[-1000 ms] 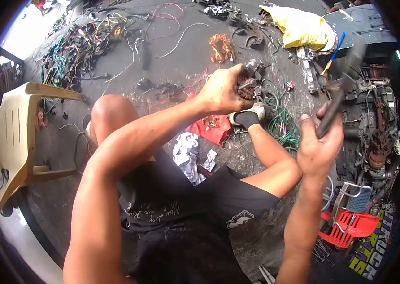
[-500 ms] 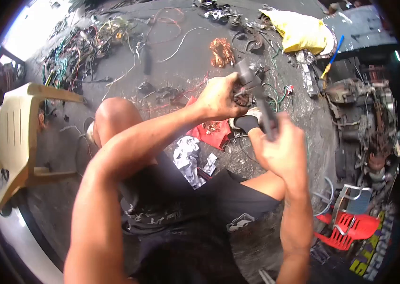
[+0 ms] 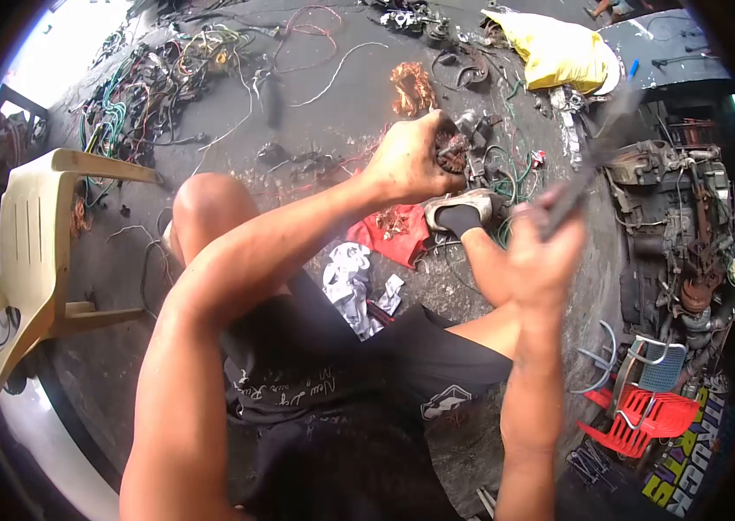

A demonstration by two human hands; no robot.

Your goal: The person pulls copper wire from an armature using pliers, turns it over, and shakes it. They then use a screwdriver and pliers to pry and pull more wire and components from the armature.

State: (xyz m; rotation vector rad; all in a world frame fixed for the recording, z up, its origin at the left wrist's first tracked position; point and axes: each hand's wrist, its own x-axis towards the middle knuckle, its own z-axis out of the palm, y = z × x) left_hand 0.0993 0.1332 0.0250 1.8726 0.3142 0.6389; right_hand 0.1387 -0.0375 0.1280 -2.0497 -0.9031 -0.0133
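Observation:
My left hand [image 3: 413, 161] is closed around a round dark metal part [image 3: 452, 154] whose end shows brownish, coppery bits. It is held out in front of my bent knees, above the floor. Off to the right, my right hand [image 3: 543, 260] grips the handle of a hammer [image 3: 569, 193]. The hammer is raised away from the metal part, its head smeared by motion. Below my left hand lies a red cloth [image 3: 402, 247] with small copper scraps [image 3: 392, 223] on it.
A bundle of copper wire [image 3: 412, 89] lies ahead, with tangled cables [image 3: 150, 95] at the far left. White rags [image 3: 346, 282] rest between my legs. A plastic chair [image 3: 37, 234] stands left; engine parts [image 3: 672, 234], a red chair [image 3: 654, 417] and a yellow sack [image 3: 554, 52] are right.
The hammer has swung up and to the right, away from the metal part. My left hand has shifted slightly, still around the part.

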